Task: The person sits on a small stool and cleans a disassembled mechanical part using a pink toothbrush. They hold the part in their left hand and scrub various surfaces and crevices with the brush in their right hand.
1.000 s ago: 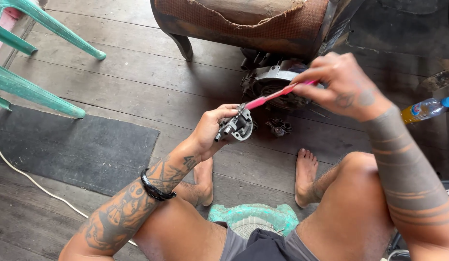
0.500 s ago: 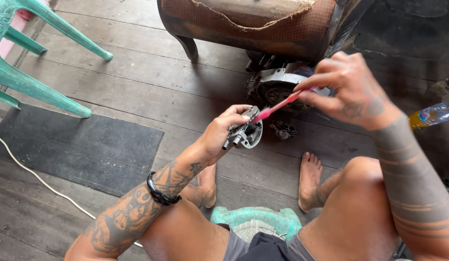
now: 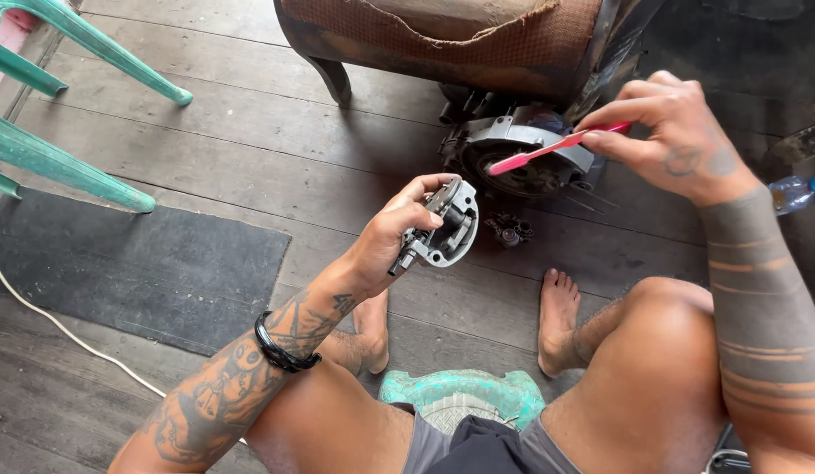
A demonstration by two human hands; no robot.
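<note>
Your right hand point(image 3: 680, 132) has drawn the pink brush point(image 3: 557, 147) up and away from the metal part point(image 3: 444, 226), which it was touching half a second ago.

Now your right thumb and fingers pinch the brush by its far end, its tip hanging over the engine housing point(image 3: 522, 158) on the plank floor point(image 3: 249, 132), well clear of the part. Your left hand point(image 3: 394, 233) is closed around the part, thumb on its top edge, holding it above the floor just left of a small cluster of dark pieces point(image 3: 509, 230). Both bare feet rest on the planks, and you sit on a green stool point(image 3: 465, 397). Green chair legs point(image 3: 91, 53) and a dark mat point(image 3: 126, 263) lie to your left.
</note>
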